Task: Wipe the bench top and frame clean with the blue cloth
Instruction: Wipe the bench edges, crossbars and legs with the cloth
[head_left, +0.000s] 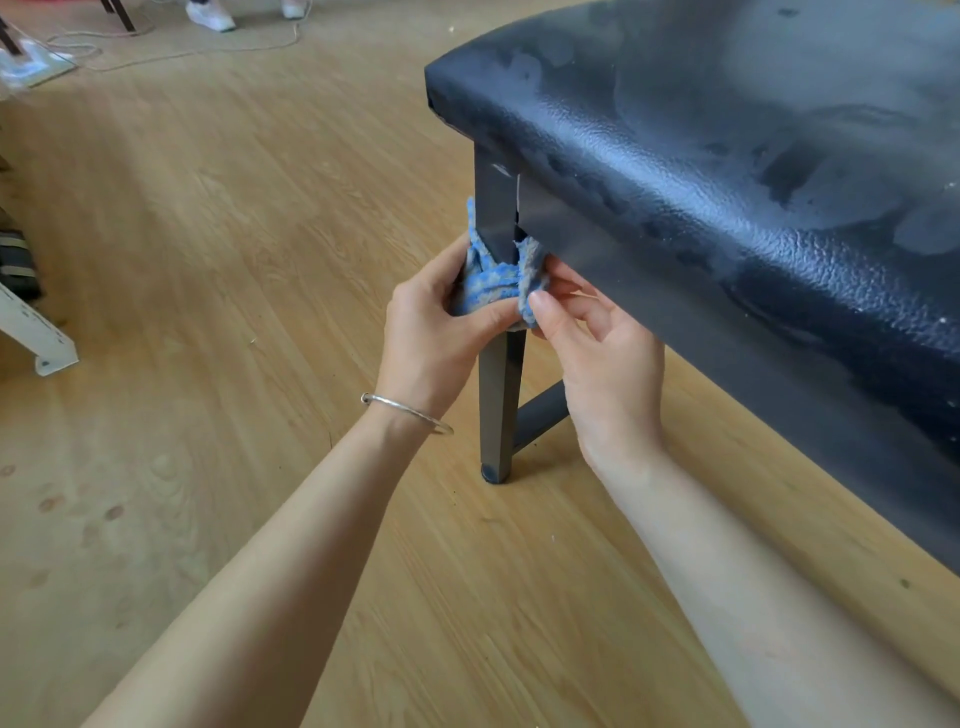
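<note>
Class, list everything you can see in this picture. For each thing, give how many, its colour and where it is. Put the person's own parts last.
bench top: one, black, padded, with pale smears, upper right
bench leg: one in view, dark grey, centre, standing on the floor
crossbar: one, dark grey, low, running right from the leg
blue cloth: one, blue and white, wrapped round the upper leg
floor: one, light wood, throughout
cord: one, pale, lying on the floor, upper left
shoes: two, white, top edge
frame piece: one, white, left edge
bracelet: one, silver, left wrist
left hand: one, gripping the cloth from the left
right hand: one, pinching the cloth from the right
</note>
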